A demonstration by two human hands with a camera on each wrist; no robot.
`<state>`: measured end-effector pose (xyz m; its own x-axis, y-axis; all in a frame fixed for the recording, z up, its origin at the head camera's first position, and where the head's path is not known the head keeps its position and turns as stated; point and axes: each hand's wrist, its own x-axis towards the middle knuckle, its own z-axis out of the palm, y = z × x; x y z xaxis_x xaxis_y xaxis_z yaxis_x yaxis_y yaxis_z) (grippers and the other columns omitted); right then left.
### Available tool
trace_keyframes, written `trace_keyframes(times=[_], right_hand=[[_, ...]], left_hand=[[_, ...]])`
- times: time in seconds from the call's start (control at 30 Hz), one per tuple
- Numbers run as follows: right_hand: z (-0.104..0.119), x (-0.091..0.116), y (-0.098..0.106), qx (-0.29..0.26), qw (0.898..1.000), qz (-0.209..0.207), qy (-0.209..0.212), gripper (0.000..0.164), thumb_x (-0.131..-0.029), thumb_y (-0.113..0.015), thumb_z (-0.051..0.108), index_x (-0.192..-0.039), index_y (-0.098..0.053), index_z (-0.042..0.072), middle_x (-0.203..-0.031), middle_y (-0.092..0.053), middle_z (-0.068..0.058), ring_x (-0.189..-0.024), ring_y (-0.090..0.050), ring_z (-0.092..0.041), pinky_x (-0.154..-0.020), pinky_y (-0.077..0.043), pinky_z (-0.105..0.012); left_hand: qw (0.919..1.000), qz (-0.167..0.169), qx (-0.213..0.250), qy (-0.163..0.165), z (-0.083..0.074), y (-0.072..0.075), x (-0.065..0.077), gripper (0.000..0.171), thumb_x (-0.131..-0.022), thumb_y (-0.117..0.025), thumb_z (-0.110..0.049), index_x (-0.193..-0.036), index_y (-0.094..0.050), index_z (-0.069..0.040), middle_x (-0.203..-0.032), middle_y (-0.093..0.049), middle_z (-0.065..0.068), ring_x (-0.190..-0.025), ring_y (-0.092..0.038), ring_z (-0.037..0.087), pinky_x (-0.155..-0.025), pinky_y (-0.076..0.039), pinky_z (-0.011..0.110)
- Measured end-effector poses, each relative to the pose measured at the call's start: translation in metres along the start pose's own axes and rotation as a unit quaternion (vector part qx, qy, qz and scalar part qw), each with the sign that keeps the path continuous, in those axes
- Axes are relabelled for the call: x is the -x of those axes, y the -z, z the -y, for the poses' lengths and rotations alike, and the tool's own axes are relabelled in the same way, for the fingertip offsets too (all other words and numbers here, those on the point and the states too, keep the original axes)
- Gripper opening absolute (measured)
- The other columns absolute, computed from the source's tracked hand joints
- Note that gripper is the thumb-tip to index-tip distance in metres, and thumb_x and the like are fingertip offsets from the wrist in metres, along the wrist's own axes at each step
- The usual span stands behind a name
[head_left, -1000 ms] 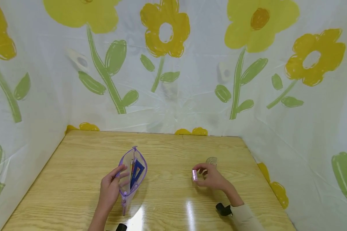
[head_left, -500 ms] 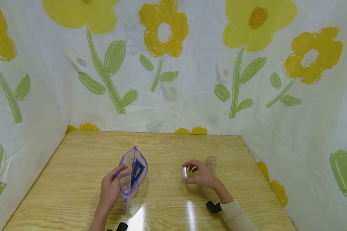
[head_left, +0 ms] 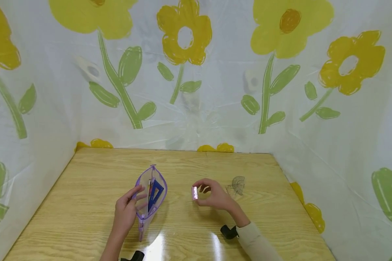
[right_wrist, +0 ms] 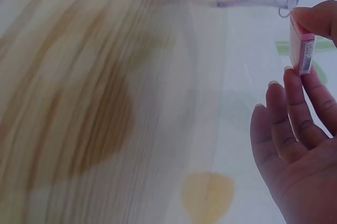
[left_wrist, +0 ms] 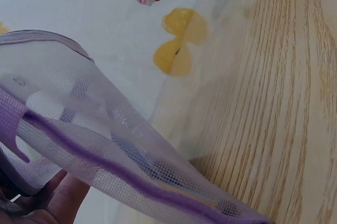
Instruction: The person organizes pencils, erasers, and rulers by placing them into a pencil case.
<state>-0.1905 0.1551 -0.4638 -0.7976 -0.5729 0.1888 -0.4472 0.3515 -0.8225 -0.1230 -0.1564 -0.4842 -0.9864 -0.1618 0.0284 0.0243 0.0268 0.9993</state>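
Note:
My left hand (head_left: pixel 125 210) grips the near left side of a purple-trimmed mesh pencil pouch (head_left: pixel 144 228), which is unzipped and gapes upward. Inside the pouch a blue set square (head_left: pixel 152 197) and a pencil (head_left: pixel 148 188) show. To the right of the pouch, my right hand (head_left: pixel 213 197) pinches a small pink eraser (head_left: pixel 194 193) between thumb and fingertips, raised above the table. In the right wrist view, a barcode shows on the side of the eraser (right_wrist: pixel 303 50), and the remaining fingers are spread below it. Mesh (left_wrist: pixel 79 77) fills much of the left wrist view.
On the wooden table (head_left: pixel 189 224), a clear protractor (head_left: pixel 238 185) lies beyond my right wrist, with a faint transparent piece (head_left: pixel 229 189) beside it. A white flower-printed cloth (head_left: pixel 222 108) stands along the table's back and sides.
My right hand has moved left with the eraser, toward the pouch, uncovering the protractor and the transparent piece beside it. The left hand and pouch have stayed nearly still.

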Motion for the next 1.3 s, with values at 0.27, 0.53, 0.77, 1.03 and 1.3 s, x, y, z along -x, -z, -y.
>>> trace_keyframes(times=[0.27,0.53,0.77,1.03,1.3], right_hand=[[0.004,-0.014,-0.012,-0.012,1.000,0.008,0.010,0.043,-0.082,-0.079,-0.002,-0.123,-0.065,-0.003,-0.116,-0.066,-0.021,-0.097,-0.060,-0.049,-0.083,-0.057,-0.062],[-0.023,-0.033,-0.026,-0.008,1.000,0.022,0.005,0.044,-0.083,-0.082,0.012,-0.125,-0.067,0.016,-0.118,-0.066,-0.004,-0.100,-0.062,-0.038,-0.087,-0.058,-0.057],[-0.014,-0.047,-0.034,0.002,0.999,0.032,0.031,0.043,-0.083,-0.082,0.016,-0.124,-0.067,0.017,-0.118,-0.067,-0.001,-0.099,-0.063,-0.036,-0.084,-0.061,-0.051],[0.002,-0.065,-0.042,0.042,0.996,0.034,0.068,0.043,-0.082,-0.083,0.019,-0.122,-0.067,0.017,-0.118,-0.068,0.000,-0.096,-0.064,-0.031,-0.082,-0.062,-0.042],[0.019,-0.076,-0.046,0.047,0.994,0.046,0.088,0.043,-0.082,-0.082,0.019,-0.122,-0.068,0.013,-0.116,-0.068,-0.002,-0.097,-0.064,-0.034,-0.084,-0.061,-0.047]], left_hand=[[1.0000,0.001,0.000,0.005,0.000,0.000,0.001,0.048,-0.102,-0.026,0.007,-0.145,-0.047,0.011,-0.143,-0.052,0.029,-0.103,-0.065,-0.001,-0.086,-0.063,0.023],[1.0000,0.003,-0.009,0.004,-0.001,-0.002,0.001,0.049,-0.101,-0.026,0.008,-0.145,-0.046,0.010,-0.143,-0.053,0.028,-0.105,-0.065,0.001,-0.088,-0.063,0.024],[1.0000,0.000,-0.002,0.000,0.002,-0.002,0.000,0.049,-0.099,-0.026,0.009,-0.144,-0.047,0.012,-0.142,-0.054,0.029,-0.104,-0.066,0.001,-0.087,-0.063,0.024],[0.9999,-0.004,0.004,-0.015,0.002,-0.001,0.002,0.048,-0.099,-0.027,0.010,-0.143,-0.046,0.014,-0.140,-0.053,0.031,-0.104,-0.066,0.002,-0.087,-0.064,0.028],[1.0000,-0.004,0.001,-0.006,0.003,0.001,0.002,0.047,-0.101,-0.027,0.008,-0.144,-0.047,0.011,-0.141,-0.054,0.029,-0.105,-0.066,0.003,-0.088,-0.063,0.027]])
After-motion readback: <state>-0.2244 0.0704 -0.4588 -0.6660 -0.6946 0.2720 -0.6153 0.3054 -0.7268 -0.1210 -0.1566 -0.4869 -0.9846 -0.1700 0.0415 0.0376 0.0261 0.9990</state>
